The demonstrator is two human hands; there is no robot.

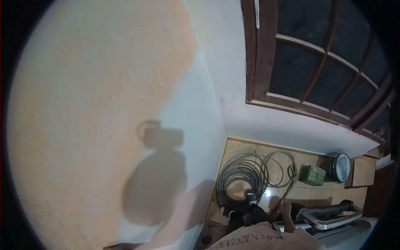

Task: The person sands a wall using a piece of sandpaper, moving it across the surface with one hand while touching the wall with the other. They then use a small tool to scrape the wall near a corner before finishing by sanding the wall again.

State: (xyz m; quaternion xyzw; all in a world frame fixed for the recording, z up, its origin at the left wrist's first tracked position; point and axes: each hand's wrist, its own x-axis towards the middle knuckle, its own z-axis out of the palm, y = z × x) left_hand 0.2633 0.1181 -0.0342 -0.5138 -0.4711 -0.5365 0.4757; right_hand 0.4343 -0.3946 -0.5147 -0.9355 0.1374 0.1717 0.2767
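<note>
My right hand (285,207) is closed around a long thin tool (290,186) that points up and away over the tiled floor, its far end near the wire coils. At the bottom edge, a blurred forearm reaches along the wall to my left hand (143,246), largely cut off by the frame. A dark, thin object (118,246) shows beside that hand; its shape and the fingers cannot be made out. The wall (91,104) has orange-tan and pale bluish patches, with shadows cast on it.
Coiled wire or hose (239,168) lies on the floor by my feet. Beyond are a green crate (312,175), a lidded bucket (342,168) and a cardboard box (362,171). A chrome-framed object (329,221) stands at the lower right, below a brown-framed window (260,62).
</note>
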